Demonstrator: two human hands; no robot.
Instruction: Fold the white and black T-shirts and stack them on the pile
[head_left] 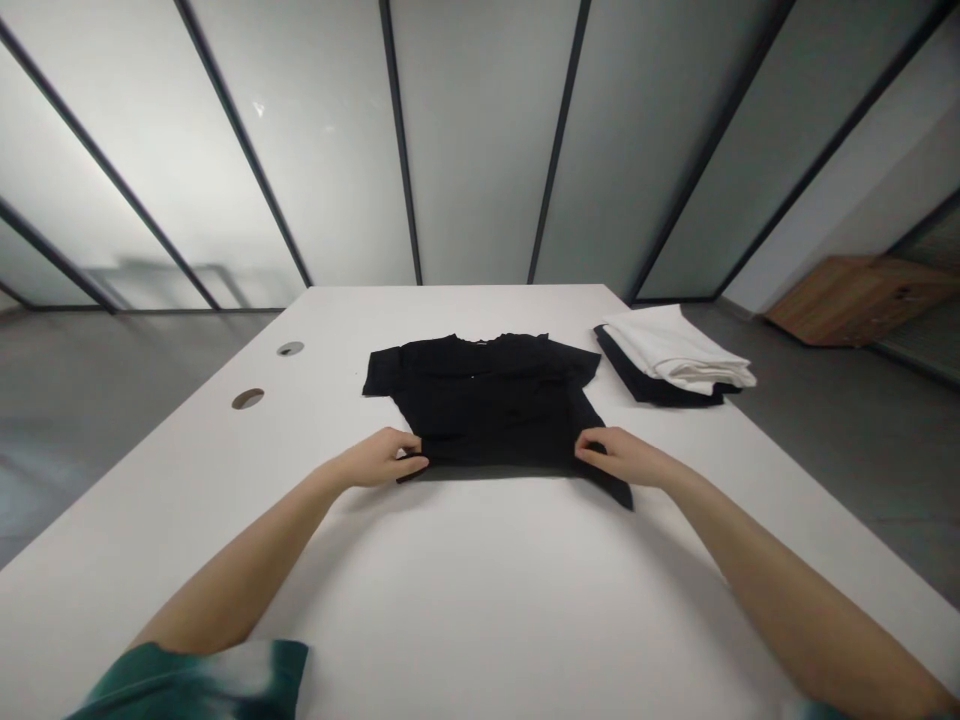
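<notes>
A black short-sleeved T-shirt lies spread on the white table, its neckline at the far side and its sleeves out to both sides. My left hand pinches the shirt near its lower left corner. At the lower right side, my right hand has thumb and fingers closed on the cloth. Between the two hands the near edge runs almost straight and looks slightly lifted. A dark corner of fabric hangs out below my right hand, toward me.
On the table's right side sits a folded white cloth on top of folded black cloth. Two round holes, one nearer and one farther, pierce the white table at left. Frosted glass panels stand beyond; a wooden cabinet is right.
</notes>
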